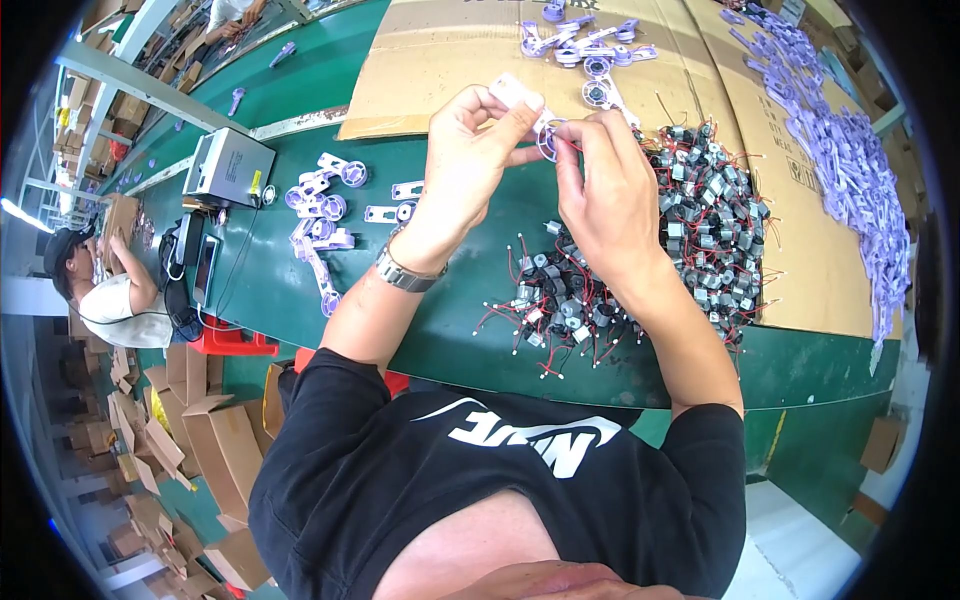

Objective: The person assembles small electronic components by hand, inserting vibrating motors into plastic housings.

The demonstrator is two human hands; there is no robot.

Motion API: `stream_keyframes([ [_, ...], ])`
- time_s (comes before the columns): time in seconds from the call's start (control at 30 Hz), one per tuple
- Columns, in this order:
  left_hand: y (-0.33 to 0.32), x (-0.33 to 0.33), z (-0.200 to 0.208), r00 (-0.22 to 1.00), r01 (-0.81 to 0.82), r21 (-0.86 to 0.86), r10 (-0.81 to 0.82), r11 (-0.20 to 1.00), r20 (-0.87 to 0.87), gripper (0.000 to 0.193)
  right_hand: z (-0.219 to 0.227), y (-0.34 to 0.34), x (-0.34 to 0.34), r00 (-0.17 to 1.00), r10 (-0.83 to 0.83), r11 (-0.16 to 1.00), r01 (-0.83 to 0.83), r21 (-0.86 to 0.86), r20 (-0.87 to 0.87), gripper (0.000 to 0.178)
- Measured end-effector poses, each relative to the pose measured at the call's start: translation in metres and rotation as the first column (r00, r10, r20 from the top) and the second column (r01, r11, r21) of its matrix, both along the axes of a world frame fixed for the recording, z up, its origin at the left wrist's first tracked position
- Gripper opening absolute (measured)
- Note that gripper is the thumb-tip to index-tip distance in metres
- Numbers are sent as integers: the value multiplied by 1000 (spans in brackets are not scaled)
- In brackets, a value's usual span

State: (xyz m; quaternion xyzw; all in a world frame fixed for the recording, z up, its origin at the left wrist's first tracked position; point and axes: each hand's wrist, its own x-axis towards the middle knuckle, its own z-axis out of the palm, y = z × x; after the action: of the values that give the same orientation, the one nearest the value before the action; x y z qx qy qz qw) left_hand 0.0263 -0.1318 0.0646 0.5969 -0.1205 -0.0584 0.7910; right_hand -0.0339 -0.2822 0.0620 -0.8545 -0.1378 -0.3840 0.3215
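Observation:
My left hand (468,150) grips a pale plastic part (512,92) with a flat arm and a round ring at its lower end, raised over the table. At the ring, the thumb and fingers of my right hand (608,190) are pinched together. A bit of red, like thin wire, shows by those fingertips; whatever else they hold is hidden. Below and beside my right hand lies a heap of small motors (700,225) with red wires, and a looser cluster of motors (570,300) spreads nearer to me.
Purple-white plastic parts (320,208) lie left on the green table (430,335). More parts (590,45) sit on the cardboard sheet (420,60), with a long pile (840,170) at right. A grey box-shaped device (230,168) stands left. Another person (125,295) sits beyond it, near cardboard boxes (220,450).

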Motion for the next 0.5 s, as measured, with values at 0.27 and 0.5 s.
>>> stream_keyframes([
  [0.27,-1,-4,1,999,41,27,-41,999,-20,21,1,0,-1,1000,22,999,-21,33,-16,12],
  [0.5,-1,-1,-1,1000,-8,21,8,1000,-9,21,6,10,0,993,114,956,-99,275,-38,16],
])
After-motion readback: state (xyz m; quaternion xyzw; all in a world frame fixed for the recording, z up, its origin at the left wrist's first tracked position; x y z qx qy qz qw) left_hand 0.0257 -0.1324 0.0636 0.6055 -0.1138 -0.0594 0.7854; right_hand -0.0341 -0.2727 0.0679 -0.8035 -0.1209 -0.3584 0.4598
